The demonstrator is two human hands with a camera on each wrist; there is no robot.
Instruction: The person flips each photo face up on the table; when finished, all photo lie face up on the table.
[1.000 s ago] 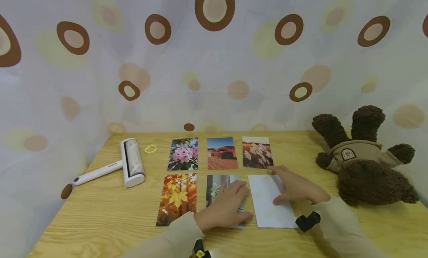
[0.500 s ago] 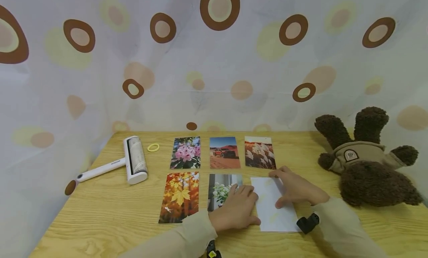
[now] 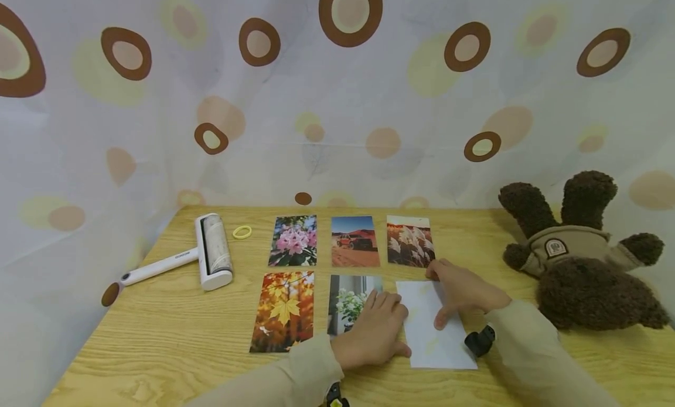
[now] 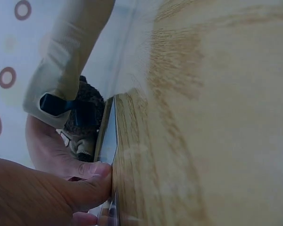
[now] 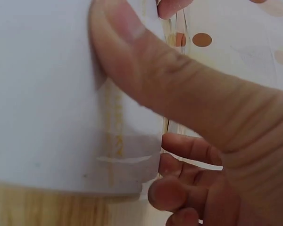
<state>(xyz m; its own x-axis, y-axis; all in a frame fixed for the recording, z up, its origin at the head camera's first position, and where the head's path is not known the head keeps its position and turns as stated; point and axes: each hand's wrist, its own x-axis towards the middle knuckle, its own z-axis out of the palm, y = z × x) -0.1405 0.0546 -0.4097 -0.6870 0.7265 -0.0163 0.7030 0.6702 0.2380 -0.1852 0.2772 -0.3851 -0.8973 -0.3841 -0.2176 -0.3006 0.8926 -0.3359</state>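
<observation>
A blank white card (image 3: 429, 342), faintly marked in yellow, lies at the right end of the front row of photos. My right hand (image 3: 466, 290) holds its right side, thumb on the white face and the other fingers at the edge, as the right wrist view shows. At the card's left edge rests my left hand (image 3: 373, 331), fingers extended and thumb pointing toward the card. That hand partly hides a white-flower photo (image 3: 345, 304). Directly behind the card is a reed-grass photo (image 3: 410, 240), close to the right fingertips.
A maple-leaf photo (image 3: 283, 313) is at the front left; a pink-flower photo (image 3: 292, 240) and a red-truck photo (image 3: 355, 241) lie behind. Farther left are a white lint roller (image 3: 215, 252) and a yellow ring (image 3: 242, 232). A brown plush toy (image 3: 585, 284) lies at the right.
My left hand has slid right, from over the white-flower photo to the white card's left edge. The card has shifted slightly toward me with my right hand on it. The head view has turned a little.
</observation>
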